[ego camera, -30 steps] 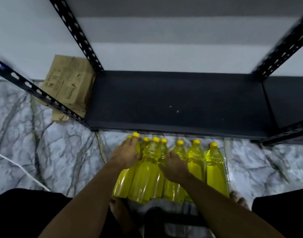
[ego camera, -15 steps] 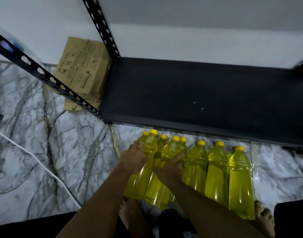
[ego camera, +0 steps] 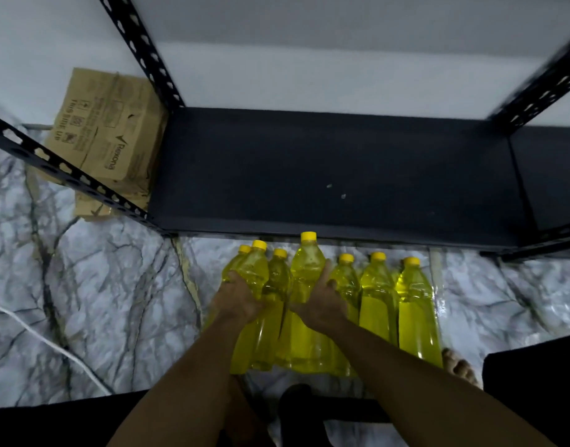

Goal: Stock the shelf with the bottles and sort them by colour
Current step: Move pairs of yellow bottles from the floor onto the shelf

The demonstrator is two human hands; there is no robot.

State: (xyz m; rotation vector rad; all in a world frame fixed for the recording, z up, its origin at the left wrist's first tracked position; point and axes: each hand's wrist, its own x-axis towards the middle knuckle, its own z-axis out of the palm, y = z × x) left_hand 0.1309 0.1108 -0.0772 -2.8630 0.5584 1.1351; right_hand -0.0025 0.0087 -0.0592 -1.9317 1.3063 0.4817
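Several yellow bottles with yellow caps stand in a row on the marble floor just in front of the dark lowest shelf board. My left hand grips the body of a bottle near the left end of the row. My right hand grips another bottle near the middle, and its cap stands higher than the neighbouring caps. Three more bottles, among them one at the right end, stand untouched to the right.
Black perforated shelf uprights rise at the left front, left back and right back. A cardboard box leans against the wall left of the shelf. A white cable crosses the floor at left. My bare foot is beside the rightmost bottle.
Both hands have closed round bottle bodies, and the bottle in my right hand has come up above the row. The camera view has shifted a little.
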